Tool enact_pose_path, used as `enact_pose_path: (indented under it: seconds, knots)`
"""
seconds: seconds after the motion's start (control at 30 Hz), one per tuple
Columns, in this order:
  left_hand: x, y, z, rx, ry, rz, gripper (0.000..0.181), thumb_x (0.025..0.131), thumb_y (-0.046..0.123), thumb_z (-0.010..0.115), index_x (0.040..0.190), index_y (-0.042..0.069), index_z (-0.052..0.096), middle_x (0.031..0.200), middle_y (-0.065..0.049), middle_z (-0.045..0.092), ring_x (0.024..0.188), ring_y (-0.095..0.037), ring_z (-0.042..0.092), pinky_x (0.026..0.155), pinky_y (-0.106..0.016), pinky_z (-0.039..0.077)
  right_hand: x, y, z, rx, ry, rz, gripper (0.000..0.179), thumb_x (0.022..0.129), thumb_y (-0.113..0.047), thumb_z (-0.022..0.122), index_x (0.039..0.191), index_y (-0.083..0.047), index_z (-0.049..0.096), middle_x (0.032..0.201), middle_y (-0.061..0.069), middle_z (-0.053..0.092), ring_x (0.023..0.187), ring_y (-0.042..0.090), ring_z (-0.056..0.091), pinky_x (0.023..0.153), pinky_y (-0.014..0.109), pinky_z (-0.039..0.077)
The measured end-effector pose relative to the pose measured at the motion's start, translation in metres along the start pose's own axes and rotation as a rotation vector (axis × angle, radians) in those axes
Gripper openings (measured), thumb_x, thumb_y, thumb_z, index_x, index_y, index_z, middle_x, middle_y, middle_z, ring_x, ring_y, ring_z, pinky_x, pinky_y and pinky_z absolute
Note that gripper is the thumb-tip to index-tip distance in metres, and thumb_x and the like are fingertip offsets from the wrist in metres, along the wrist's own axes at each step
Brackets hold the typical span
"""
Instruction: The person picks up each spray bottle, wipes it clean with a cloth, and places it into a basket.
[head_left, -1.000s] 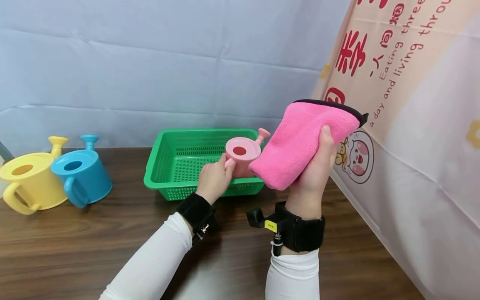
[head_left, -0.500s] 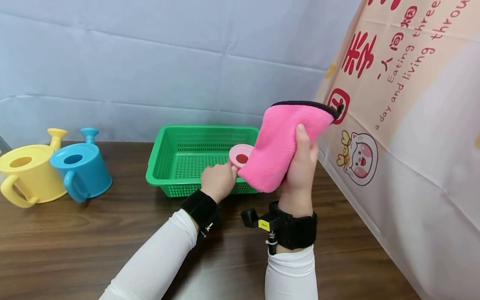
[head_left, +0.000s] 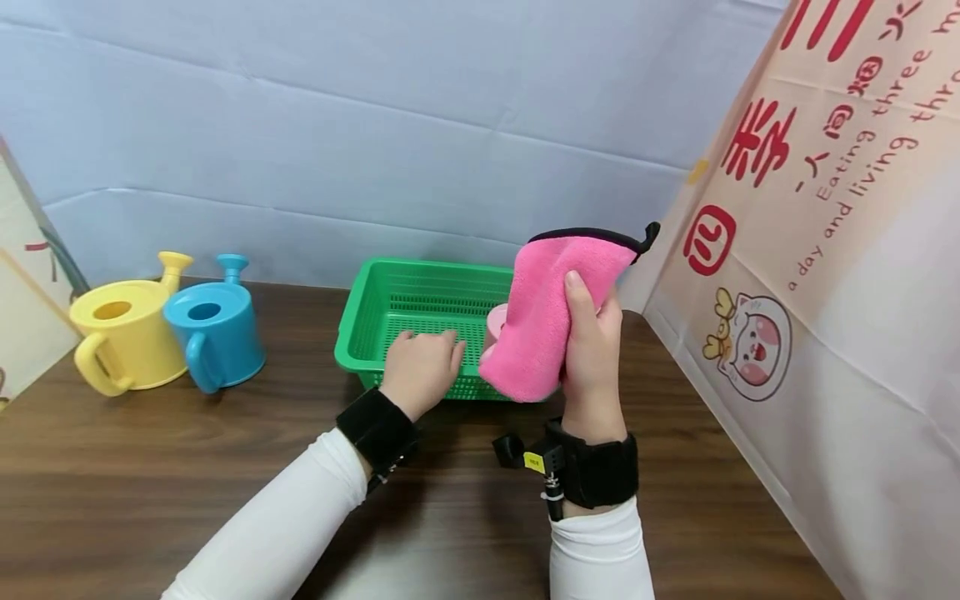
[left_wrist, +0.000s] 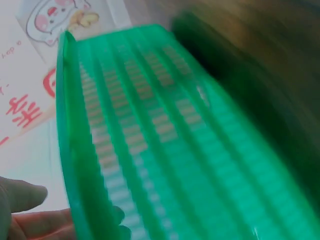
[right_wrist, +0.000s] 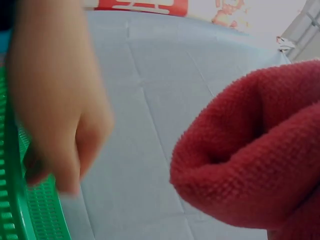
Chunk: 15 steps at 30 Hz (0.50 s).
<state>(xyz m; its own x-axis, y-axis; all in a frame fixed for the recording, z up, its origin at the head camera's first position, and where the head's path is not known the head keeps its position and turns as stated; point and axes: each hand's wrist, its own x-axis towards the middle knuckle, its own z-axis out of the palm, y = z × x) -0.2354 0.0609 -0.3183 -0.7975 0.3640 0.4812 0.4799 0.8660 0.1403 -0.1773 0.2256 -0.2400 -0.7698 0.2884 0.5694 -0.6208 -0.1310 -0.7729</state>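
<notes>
My right hand (head_left: pixel 592 350) grips a pink towel (head_left: pixel 543 321), a folded plush cloth with a black edge, above the right end of the green plastic basket (head_left: pixel 363 300). Close up in the right wrist view, the folded towel (right_wrist: pixel 240 165) looks darker red. Behind it, a sliver of the pink watering can (head_left: pixel 495 321) shows; I cannot tell whether it rests in the basket or is held. My left hand (head_left: pixel 423 367) is over the basket's front side, apart from the can, with relaxed fingers and nothing in them. The left wrist view shows blurred basket slats (left_wrist: pixel 165 130).
On the left of the brown wooden table (head_left: pixel 187 467) stand a yellow watering can (head_left: pixel 146 333) and a blue watering can (head_left: pixel 225 333). A pale cloth backdrop (head_left: pixel 337 150) hangs behind, and a printed banner (head_left: pixel 757 250) slants along the right.
My left hand has let go of the pink watering can and moved left from it. The towel in my right hand has shifted left and covers most of the can.
</notes>
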Motion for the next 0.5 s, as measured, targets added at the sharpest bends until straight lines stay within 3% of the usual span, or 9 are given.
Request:
enact_pose_path:
  seconds: [0.07,0.2,0.3,0.4,0.5]
  knots:
    - [-0.006,-0.013,-0.005,0.038,0.075,0.024,0.029,0.097,0.027,0.048,0.109,0.008,0.067,0.087,-0.008,0.070,0.083,-0.021,0.066,0.090,-0.048,0.043,0.002,0.001,-0.002,-0.017,-0.025,-0.003,0.029,0.093,-0.024,0.053,0.117,-0.009,0.046,0.100,0.009,0.054,0.085,0.020,0.057,0.072,0.030,0.049]
    - [-0.020,-0.043,-0.015,0.125,0.236,0.072,0.028,0.094,0.024,0.054,0.109,0.005,0.067,0.089,-0.010,0.070,0.080,-0.022,0.066,0.089,-0.047,0.043,0.004,0.002,-0.007,-0.080,-0.055,0.014,0.029,0.094,-0.025,0.053,0.118,-0.011,0.046,0.102,0.011,0.054,0.086,0.022,0.058,0.071,0.030,0.050]
    - [-0.032,-0.069,-0.022,0.185,0.318,0.075,0.029,0.091,0.024,0.059,0.109,0.002,0.066,0.094,-0.014,0.068,0.084,-0.027,0.064,0.085,-0.047,0.045,0.006,0.004,-0.009,-0.116,-0.076,0.038,0.028,0.094,-0.025,0.054,0.117,-0.012,0.045,0.102,0.011,0.054,0.086,0.022,0.058,0.070,0.029,0.051]
    - [-0.043,-0.094,-0.025,0.220,0.346,0.055,0.033,0.087,0.026,0.064,0.108,-0.001,0.065,0.103,-0.018,0.064,0.094,-0.032,0.061,0.081,-0.049,0.045,0.005,0.002,-0.015,-0.142,-0.085,0.049,0.027,0.093,-0.024,0.054,0.116,-0.012,0.045,0.102,0.011,0.053,0.085,0.021,0.058,0.070,0.027,0.050]
    - [-0.053,-0.118,-0.026,0.250,0.327,0.006,0.038,0.085,0.027,0.067,0.108,-0.003,0.064,0.110,-0.022,0.059,0.102,-0.036,0.056,0.081,-0.052,0.044,0.005,0.001,-0.020,-0.167,-0.097,0.048,0.027,0.093,-0.024,0.054,0.115,-0.012,0.045,0.101,0.011,0.053,0.082,0.019,0.059,0.068,0.026,0.050]
